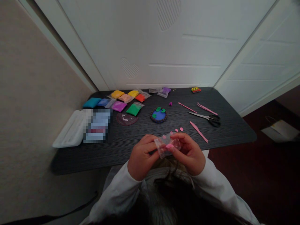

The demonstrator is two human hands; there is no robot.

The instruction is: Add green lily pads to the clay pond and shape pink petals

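Between my two hands, just over the table's near edge, is a clear plastic bag (pixel 161 151) with a lump of pink clay (pixel 169 146) in it. My left hand (pixel 143 156) grips the bag's left side, fingers closed on it. On the other side, my right hand (pixel 188 153) pinches the bag close to the pink clay. Small flat pink clay pieces (pixel 181 129) lie on the table just beyond my fingers. Farther off sits a round blue clay pond (pixel 159 115) with a dark brown beaded rim and green leaf shapes on it.
Scissors (pixel 207 117), a pink clay knife (pixel 198 132), a thin pink tool (pixel 187 107) and pink tweezers (pixel 207 108) lie at the right. Several bags of coloured clay (pixel 119 106) are at the back left. A white tray (pixel 72 128) and a pixelated patch are at far left.
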